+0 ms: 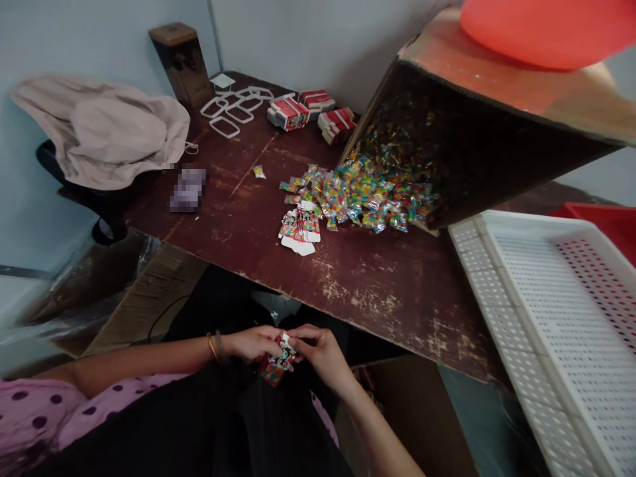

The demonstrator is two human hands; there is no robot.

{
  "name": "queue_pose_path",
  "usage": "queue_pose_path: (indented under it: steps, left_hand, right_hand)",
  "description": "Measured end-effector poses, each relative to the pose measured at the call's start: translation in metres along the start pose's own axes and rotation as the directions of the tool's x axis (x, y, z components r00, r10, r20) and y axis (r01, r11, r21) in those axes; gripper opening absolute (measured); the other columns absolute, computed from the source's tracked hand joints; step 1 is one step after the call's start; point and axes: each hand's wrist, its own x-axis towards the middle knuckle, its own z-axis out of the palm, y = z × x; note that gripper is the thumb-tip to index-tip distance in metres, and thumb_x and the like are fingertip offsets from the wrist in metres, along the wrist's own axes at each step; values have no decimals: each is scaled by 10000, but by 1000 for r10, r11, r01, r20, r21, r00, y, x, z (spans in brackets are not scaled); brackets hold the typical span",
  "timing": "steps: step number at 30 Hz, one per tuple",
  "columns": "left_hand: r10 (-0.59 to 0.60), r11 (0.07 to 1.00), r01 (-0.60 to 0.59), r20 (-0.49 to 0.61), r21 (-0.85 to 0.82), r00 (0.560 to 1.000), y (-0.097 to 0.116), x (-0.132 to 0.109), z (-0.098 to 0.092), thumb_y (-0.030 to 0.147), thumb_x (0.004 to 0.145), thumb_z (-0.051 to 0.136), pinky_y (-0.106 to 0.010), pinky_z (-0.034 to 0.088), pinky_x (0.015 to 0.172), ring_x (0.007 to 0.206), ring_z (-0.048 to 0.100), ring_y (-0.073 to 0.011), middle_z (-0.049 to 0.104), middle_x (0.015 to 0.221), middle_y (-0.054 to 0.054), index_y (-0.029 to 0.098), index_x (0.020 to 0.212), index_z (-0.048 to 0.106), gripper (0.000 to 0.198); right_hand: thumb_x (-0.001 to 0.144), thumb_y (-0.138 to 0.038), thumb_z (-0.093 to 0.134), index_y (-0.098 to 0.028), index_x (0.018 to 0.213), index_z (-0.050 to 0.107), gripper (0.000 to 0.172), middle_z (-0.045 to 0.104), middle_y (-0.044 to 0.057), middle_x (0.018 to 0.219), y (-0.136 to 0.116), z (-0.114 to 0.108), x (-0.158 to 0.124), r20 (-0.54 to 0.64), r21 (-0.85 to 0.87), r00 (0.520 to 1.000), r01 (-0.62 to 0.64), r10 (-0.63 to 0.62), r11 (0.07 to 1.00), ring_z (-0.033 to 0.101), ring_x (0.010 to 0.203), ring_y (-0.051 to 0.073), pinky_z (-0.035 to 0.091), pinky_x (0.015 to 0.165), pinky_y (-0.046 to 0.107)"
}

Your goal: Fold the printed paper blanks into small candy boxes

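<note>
Over my lap, below the table edge, my left hand (256,344) grips a small colourful printed candy box (276,368) from its left side. My right hand (318,351) has its fingers closed at the white upper end of the same box. Just beyond the hands, on the table, lies a small pile of flat printed cartons (300,227) with white flaps. Behind them, small clear packets of multicoloured candy (358,192) spill out of a tipped cardboard box (497,126). One single candy packet (258,171) lies apart to the left.
A white perforated basket (521,344) stands at the right, beside a red one (606,222). A red tub (551,30) rests on the tipped box. Bundled red cartons (289,114) and white frames (224,126) lie at the back of the table (377,285). A beige hat (114,129) sits left.
</note>
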Motion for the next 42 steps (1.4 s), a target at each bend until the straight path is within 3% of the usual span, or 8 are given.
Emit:
queue_pose_path:
  steps: [6, 10, 14, 19, 22, 29, 35, 42]
  left_hand:
    - [24, 998, -33, 147, 60, 989, 11, -9, 1, 70, 584, 684, -206, 413, 670, 763, 610, -119, 681, 887, 25, 231, 1176, 607, 619]
    - [93, 990, -96, 35, 102, 995, 16, -6, 1, 137, 631, 696, -218, 431, 692, 746, 616, -119, 673, 879, 36, 254, 1147, 609, 537]
    - [180, 869, -125, -71, 478, 981, 31, -8, -15, 255, 667, 741, -236, 451, 692, 709, 610, -135, 686, 794, 21, 193, 962, 687, 306]
    - [-52, 689, 32, 5, 724, 999, 56, -35, -51, 378, 505, 871, -226, 417, 498, 536, 553, -140, 644, 635, 42, 216, 833, 691, 407]
    - [-195, 720, 115, 41, 685, 980, 63, -46, -65, 409, 480, 887, -237, 444, 455, 508, 561, -148, 636, 638, 44, 226, 804, 639, 448]
    - [155, 949, -173, 86, 262, 984, 70, -11, -41, 440, 795, 696, -223, 514, 551, 748, 661, -157, 642, 1034, -54, 241, 1182, 489, 482]
    - [257, 880, -222, -28, 420, 966, 59, 37, -6, 349, 769, 693, -199, 503, 482, 665, 601, -123, 582, 853, -3, 191, 1156, 495, 463]
    - [305, 714, -180, -68, 677, 950, 59, 25, 3, 200, 740, 634, -190, 484, 425, 586, 569, -111, 544, 748, 41, 174, 1127, 528, 402]
  right_hand:
    - [914, -331, 591, -310, 1054, 745, 209, 678, 40, 963, -22, -5, -18, 240, -258, 942, 296, -236, 920, 636, 913, 170, 504, 837, 302]
    - [926, -380, 561, -342, 1102, 715, 237, 688, 19, 1050, -45, -46, 16, 495, -461, 840, 469, -220, 754, 622, 982, 168, 493, 884, 303]
    - [929, -464, 479, -255, 1072, 724, 353, 679, 97, 1111, -75, -131, 107, -121, -830, 845, 201, -521, 519, 592, 1044, 249, 446, 956, 430]
    - [930, -452, 401, -78, 1372, 474, 583, 481, 260, 1371, -74, -197, 165, -361, -868, 704, -13, -612, 497, 376, 1298, 382, 259, 1039, 627]
    - [938, -475, 372, -89, 1383, 456, 594, 505, 244, 1351, -34, -179, 134, -367, -885, 676, -41, -639, 464, 401, 1282, 368, 282, 1034, 605]
    - [942, -362, 475, -230, 1385, 478, 463, 582, 166, 1274, 61, -84, 9, -220, -911, 715, 93, -663, 403, 517, 1158, 329, 391, 956, 535]
    - [959, -233, 450, -223, 1106, 619, 223, 676, 58, 979, 10, -33, -7, -195, -548, 845, 327, -498, 770, 644, 896, 183, 499, 820, 291]
    - [898, -191, 526, -199, 911, 649, 124, 624, 60, 890, -47, -48, 20, -111, -725, 848, 288, -518, 626, 584, 860, 207, 461, 793, 317]
